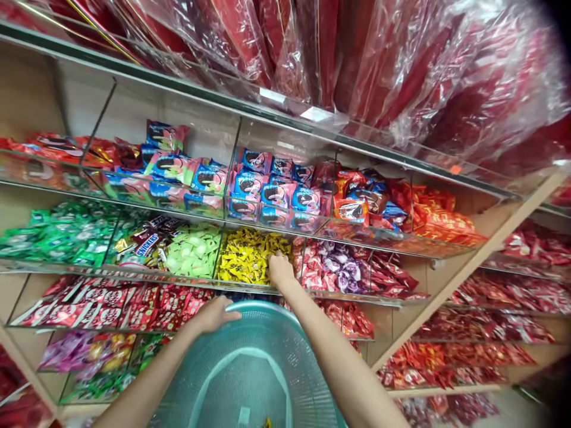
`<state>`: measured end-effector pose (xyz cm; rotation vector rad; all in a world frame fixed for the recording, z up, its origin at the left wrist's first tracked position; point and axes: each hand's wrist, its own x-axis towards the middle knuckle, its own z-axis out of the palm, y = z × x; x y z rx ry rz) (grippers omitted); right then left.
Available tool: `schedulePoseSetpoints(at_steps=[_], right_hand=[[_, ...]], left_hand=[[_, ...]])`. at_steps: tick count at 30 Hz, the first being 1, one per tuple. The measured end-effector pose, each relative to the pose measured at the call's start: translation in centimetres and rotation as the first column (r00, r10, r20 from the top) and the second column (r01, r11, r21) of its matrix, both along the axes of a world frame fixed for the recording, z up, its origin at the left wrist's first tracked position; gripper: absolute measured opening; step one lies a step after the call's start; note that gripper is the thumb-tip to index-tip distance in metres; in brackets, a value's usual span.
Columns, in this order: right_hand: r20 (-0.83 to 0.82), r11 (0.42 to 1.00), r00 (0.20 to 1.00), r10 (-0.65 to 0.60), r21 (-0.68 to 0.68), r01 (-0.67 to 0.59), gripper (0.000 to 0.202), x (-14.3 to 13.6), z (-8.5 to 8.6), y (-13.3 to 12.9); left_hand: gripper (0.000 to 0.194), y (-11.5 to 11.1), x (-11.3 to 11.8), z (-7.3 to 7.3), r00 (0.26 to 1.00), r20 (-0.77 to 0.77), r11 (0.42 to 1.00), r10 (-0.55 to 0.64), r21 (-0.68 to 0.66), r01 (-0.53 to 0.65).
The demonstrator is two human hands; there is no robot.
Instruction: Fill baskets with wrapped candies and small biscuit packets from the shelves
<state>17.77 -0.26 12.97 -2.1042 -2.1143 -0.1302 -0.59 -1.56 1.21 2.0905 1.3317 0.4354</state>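
Note:
My left hand (217, 315) grips the far rim of a teal plastic basket (250, 308), its fingers lying over the edge. The basket tilts toward me, and one small yellow-wrapped candy (268, 422) shows low inside it. My right hand (281, 268) reaches past the basket into a shelf compartment of yellow-wrapped candies (245, 255). Its fingers are curled down at the right side of the pile; the fingertips and whatever they pinch are hidden.
Left of the yellow pile lie light green packets (194, 249), Snickers bars (149, 242) and green candies (66, 232); purple and white candies (343, 267) lie right. Clear dividers and shelf lips front the compartments. Above are blue-pink cookie packs (279, 193) and plastic-wrapped red goods (330, 53).

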Motion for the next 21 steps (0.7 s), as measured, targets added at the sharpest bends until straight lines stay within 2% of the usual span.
schedulePoseSetpoints(at_steps=[3,7,11,14,16,18,19,21], right_hand=[[0.021,0.996,0.999,0.048,0.069,-0.049,0.029,0.5,0.2,-0.3],[0.041,0.992,0.998,0.051,0.114,-0.055,0.03,1.4,0.5,-0.1],[0.007,0.982,0.998,0.058,0.178,-0.058,0.027,2.1,1.7,-0.3],[-0.088,0.956,0.988,0.128,0.276,-0.099,0.023,2.7,3.0,-2.2],[-0.18,0.921,0.958,0.223,0.36,-0.147,0.02,3.4,3.0,-4.8],[-0.272,0.894,0.901,0.339,0.392,-0.218,0.016,4.1,1.3,-8.5],[-0.316,0.896,0.866,0.387,0.351,-0.273,0.016,4.5,-0.3,-10.6],[-0.401,0.92,0.828,0.391,0.2,-0.337,0.019,5.2,-4.3,-14.6]], left_hand=[[0.05,0.2,-0.2,-0.3,1.0,0.02,1.0,0.004,0.011,-0.004],[0.052,0.6,-0.4,-0.8,0.999,0.037,1.0,-0.001,0.014,0.001],[0.05,0.6,-0.4,-0.7,0.999,0.04,1.0,-0.023,0.012,0.023],[0.049,0.5,-0.3,0.0,0.999,0.027,1.0,-0.019,-0.003,0.019],[0.047,0.5,-0.2,0.6,0.999,0.04,1.0,-0.02,-0.012,0.021],[0.045,0.4,-0.1,1.2,0.998,0.053,0.999,-0.034,-0.016,0.035],[0.044,0.4,0.0,1.4,0.998,0.053,0.999,-0.044,-0.014,0.044],[0.043,0.3,0.0,1.7,0.998,0.043,0.999,-0.054,0.002,0.054]])
